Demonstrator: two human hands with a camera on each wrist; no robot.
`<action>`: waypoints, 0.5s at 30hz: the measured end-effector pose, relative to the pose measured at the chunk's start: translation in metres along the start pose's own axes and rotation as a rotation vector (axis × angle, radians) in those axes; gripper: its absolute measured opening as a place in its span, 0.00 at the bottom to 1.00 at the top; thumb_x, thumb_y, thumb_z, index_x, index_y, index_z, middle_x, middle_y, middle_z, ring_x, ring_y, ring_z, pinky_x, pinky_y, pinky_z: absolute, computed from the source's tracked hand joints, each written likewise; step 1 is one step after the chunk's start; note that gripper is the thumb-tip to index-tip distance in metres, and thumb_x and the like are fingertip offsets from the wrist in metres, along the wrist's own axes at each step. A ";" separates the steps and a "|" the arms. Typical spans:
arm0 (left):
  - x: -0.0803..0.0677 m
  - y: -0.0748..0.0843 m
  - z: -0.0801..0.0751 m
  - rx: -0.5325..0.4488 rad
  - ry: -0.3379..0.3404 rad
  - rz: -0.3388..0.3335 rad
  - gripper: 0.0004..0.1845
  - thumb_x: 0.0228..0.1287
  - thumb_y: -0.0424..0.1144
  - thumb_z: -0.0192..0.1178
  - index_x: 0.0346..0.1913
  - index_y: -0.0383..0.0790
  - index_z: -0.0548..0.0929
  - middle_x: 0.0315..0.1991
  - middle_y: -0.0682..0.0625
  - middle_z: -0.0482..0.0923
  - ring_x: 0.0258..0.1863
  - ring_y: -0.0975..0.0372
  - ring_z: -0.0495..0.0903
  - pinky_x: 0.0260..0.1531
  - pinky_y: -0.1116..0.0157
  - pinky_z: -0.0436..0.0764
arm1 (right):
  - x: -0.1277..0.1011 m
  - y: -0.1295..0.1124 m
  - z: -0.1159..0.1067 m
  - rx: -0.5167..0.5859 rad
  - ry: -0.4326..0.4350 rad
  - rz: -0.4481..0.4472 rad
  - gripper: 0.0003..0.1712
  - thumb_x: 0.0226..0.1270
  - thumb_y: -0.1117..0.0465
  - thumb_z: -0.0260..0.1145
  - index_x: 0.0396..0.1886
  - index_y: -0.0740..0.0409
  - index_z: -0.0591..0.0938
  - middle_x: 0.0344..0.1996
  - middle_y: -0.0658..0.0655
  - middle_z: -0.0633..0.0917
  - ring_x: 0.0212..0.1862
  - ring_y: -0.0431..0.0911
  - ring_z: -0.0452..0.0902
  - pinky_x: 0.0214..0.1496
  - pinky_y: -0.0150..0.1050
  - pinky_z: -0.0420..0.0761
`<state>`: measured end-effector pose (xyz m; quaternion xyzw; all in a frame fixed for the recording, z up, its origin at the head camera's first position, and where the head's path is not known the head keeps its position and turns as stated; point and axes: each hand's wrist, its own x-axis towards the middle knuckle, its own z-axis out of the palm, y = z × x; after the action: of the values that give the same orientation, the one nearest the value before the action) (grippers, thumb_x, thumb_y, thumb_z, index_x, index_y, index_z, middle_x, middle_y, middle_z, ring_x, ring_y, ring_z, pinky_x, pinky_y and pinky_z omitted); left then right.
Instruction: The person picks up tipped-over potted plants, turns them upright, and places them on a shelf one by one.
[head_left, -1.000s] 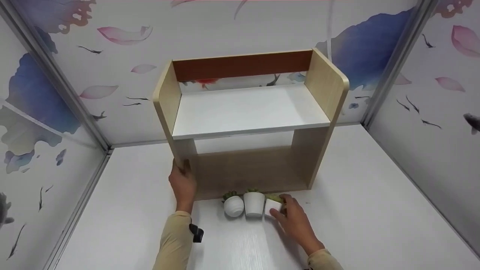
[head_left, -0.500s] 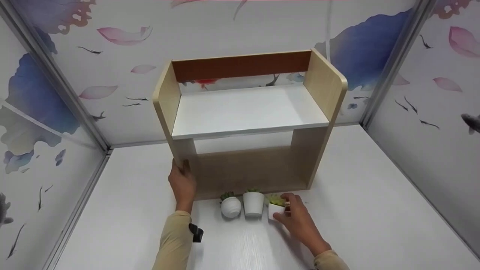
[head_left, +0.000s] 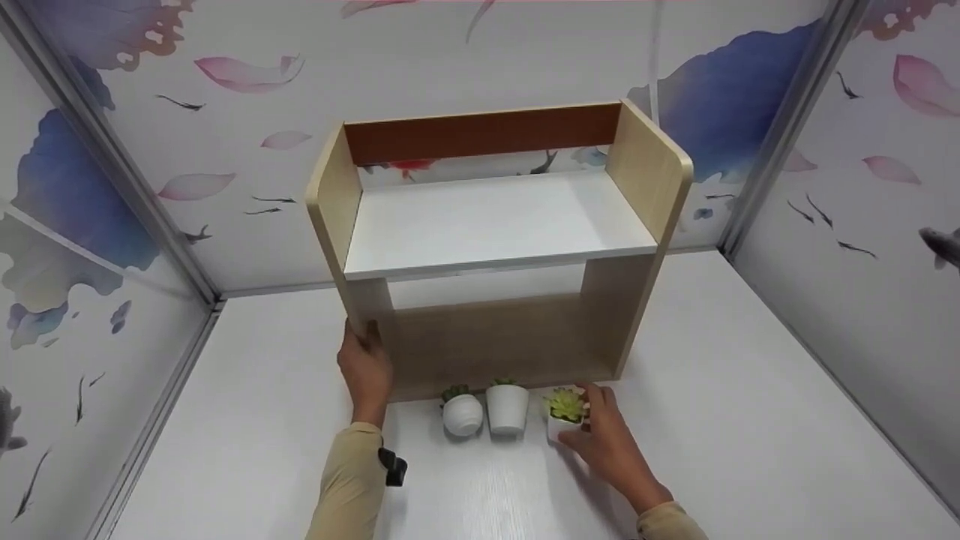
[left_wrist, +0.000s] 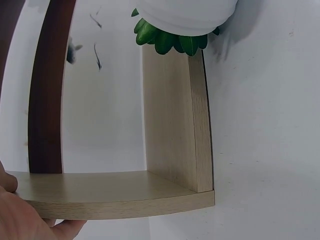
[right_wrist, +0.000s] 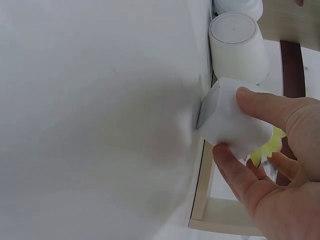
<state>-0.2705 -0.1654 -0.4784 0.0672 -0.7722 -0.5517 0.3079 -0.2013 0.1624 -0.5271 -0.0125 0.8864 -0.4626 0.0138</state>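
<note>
White square pot with a yellow-green succulent sits pinched in the right hand near the desk's middle; the left hand grips the wooden shelf's left panel.

White tabletop; walls papered with petals, fish, blue blooms.

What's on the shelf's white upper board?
Nothing shows on the white upper board of the shelf. The lower compartment's floor is partly hidden behind that board.
</note>
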 end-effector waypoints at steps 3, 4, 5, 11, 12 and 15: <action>-0.001 0.000 0.000 0.001 -0.005 -0.010 0.23 0.82 0.36 0.48 0.73 0.31 0.67 0.70 0.33 0.72 0.71 0.45 0.71 0.68 0.46 0.72 | -0.001 0.001 -0.001 -0.029 0.001 -0.014 0.48 0.57 0.71 0.78 0.75 0.61 0.65 0.62 0.63 0.72 0.60 0.53 0.75 0.59 0.51 0.80; -0.001 0.000 0.000 0.001 -0.005 -0.013 0.23 0.82 0.36 0.48 0.73 0.31 0.67 0.70 0.33 0.72 0.71 0.45 0.71 0.68 0.46 0.72 | -0.002 0.001 -0.001 -0.038 0.001 -0.022 0.48 0.56 0.72 0.78 0.75 0.61 0.65 0.62 0.63 0.72 0.60 0.53 0.75 0.59 0.51 0.81; -0.001 0.000 0.000 -0.004 -0.003 -0.015 0.23 0.82 0.36 0.49 0.73 0.31 0.68 0.69 0.33 0.72 0.70 0.45 0.72 0.67 0.46 0.72 | -0.002 0.001 -0.002 -0.046 0.002 -0.028 0.48 0.56 0.72 0.78 0.75 0.61 0.65 0.63 0.63 0.72 0.61 0.53 0.75 0.60 0.52 0.80; -0.001 0.001 0.000 -0.033 -0.002 -0.018 0.22 0.82 0.35 0.49 0.72 0.29 0.68 0.68 0.33 0.74 0.69 0.45 0.73 0.65 0.45 0.75 | -0.006 0.001 -0.003 -0.098 0.000 -0.050 0.51 0.54 0.74 0.78 0.76 0.64 0.64 0.67 0.64 0.71 0.68 0.59 0.72 0.66 0.57 0.75; -0.001 0.001 -0.001 -0.032 -0.003 -0.019 0.23 0.82 0.35 0.49 0.72 0.29 0.68 0.68 0.33 0.73 0.69 0.45 0.73 0.65 0.46 0.74 | -0.007 0.000 -0.003 -0.105 -0.001 -0.054 0.51 0.54 0.74 0.78 0.76 0.64 0.64 0.68 0.65 0.71 0.69 0.60 0.71 0.67 0.58 0.74; 0.000 0.002 -0.001 -0.025 -0.007 -0.022 0.24 0.82 0.35 0.49 0.73 0.29 0.66 0.70 0.33 0.72 0.70 0.45 0.71 0.66 0.46 0.74 | -0.009 -0.001 -0.004 -0.123 -0.002 -0.069 0.51 0.52 0.75 0.79 0.75 0.65 0.65 0.67 0.65 0.73 0.70 0.61 0.70 0.70 0.60 0.71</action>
<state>-0.2693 -0.1652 -0.4771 0.0697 -0.7655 -0.5649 0.3002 -0.1926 0.1655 -0.5244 -0.0445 0.9122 -0.4074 -0.0022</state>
